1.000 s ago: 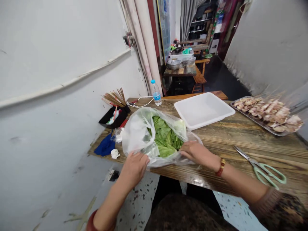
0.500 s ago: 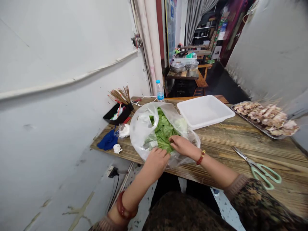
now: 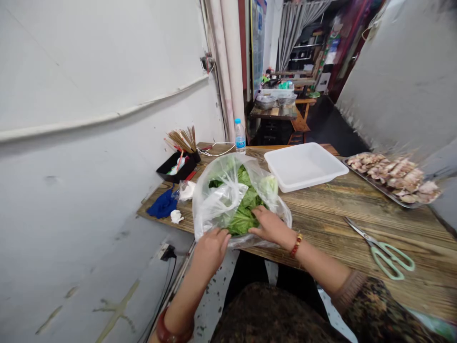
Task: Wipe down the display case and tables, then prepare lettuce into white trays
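Note:
A clear plastic bag (image 3: 209, 205) sits at the table's near edge with green leafy lettuce (image 3: 246, 209) inside its opening. My left hand (image 3: 211, 250) is at the bag's near left rim, its fingers bent over the plastic and closed on it; the fingertips are partly hidden. My right hand (image 3: 273, 226) rests against the right side of the lettuce, thumb and fingers apart, the palm facing the leaves. A fold of the bag lies across part of the leaves, and a pale lettuce stem end (image 3: 269, 183) shows through on the right.
Beyond the bag stand a white plastic tub (image 3: 307, 166) and a water bottle (image 3: 240, 137). Scissors (image 3: 380, 247) and a tray of skewered meat (image 3: 396, 178) are on the right. A black box (image 3: 176, 166), blue cloth (image 3: 162, 204) and crumpled tissue (image 3: 176, 216) lie left.
My left hand has moved left and toward me, from the lettuce to the bag's rim. Plastic now covers more of the leaves' left side. My right hand has spread its thumb from its fingers.

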`<action>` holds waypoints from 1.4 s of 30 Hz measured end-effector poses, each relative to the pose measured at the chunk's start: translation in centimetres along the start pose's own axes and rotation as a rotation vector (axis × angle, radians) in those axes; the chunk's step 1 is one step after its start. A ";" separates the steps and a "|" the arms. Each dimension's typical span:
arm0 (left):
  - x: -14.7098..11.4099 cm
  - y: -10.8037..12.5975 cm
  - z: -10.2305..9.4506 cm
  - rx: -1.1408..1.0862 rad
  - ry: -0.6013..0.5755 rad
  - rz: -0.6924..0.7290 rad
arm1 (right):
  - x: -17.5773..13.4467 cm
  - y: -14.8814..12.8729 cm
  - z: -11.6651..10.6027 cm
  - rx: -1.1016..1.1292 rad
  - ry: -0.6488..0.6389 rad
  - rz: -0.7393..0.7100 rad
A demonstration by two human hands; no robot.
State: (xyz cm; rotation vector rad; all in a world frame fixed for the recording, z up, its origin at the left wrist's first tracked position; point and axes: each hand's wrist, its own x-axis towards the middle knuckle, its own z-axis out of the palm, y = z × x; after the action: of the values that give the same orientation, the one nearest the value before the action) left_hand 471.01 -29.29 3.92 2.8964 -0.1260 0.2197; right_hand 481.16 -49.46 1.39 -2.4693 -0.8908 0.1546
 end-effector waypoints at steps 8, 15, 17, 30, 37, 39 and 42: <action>2.0 -1.8 -2.6 0.146 0.304 -0.215 | 1.3 -0.9 -0.4 -0.206 -0.129 0.060; 3.8 -2.1 -4.2 -0.023 0.623 -0.161 | -0.6 -2.9 1.6 -0.288 0.026 -0.071; 3.9 -1.7 -4.2 -0.092 0.632 -0.076 | -0.5 -2.4 1.8 -0.241 0.011 -0.063; 4.7 -1.3 -7.7 -0.170 0.751 0.100 | 1.8 -2.5 0.6 -0.153 -0.074 0.011; 3.2 2.3 -4.2 -0.140 0.579 0.291 | 1.7 -3.1 1.6 -0.176 -0.088 -0.005; 2.4 3.3 -2.7 -0.119 0.480 0.366 | 2.4 -2.6 1.2 -0.049 -0.087 0.031; 1.0 4.3 -0.6 -0.050 0.329 0.443 | 3.5 -1.9 -0.1 0.124 -0.065 0.077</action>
State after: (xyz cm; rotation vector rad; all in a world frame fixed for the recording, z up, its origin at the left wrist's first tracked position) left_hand 471.49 -33.36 5.60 2.6978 -0.7005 0.7486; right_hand 482.87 -46.07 2.66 -2.3958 -0.7879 0.3092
